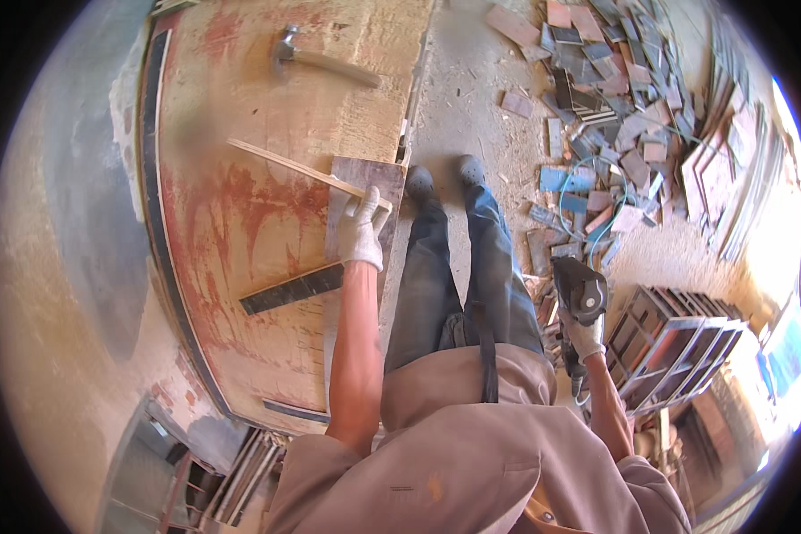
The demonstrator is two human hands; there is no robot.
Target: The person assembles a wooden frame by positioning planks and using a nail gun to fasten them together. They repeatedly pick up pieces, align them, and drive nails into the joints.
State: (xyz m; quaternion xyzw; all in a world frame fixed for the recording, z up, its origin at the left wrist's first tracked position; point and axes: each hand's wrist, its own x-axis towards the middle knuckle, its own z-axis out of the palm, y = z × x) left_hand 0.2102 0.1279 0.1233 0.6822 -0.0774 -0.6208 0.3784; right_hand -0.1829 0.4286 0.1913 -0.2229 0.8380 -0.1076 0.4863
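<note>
My left hand (363, 233), in a pale work glove, grips the near end of a thin wooden strip (285, 164). The strip slants over the worktable (240, 222) to the far left. Below that hand a brown board (351, 171) lies along the table's right edge, and a dark-faced plank (292, 289) lies beside my wrist. Off to the right, away from the table, my gloved right hand (586, 336) is closed round a black power saw (582, 292) with a rounded guard. Its blade cannot be made out.
A hammer (329, 67) lies on the table's far part. Board offcuts (596, 116) are heaped on the floor at the far right, with a thin blue hose (627, 191) among them. A slatted frame stack (676, 343) stands right of the saw. My feet stand beside the table.
</note>
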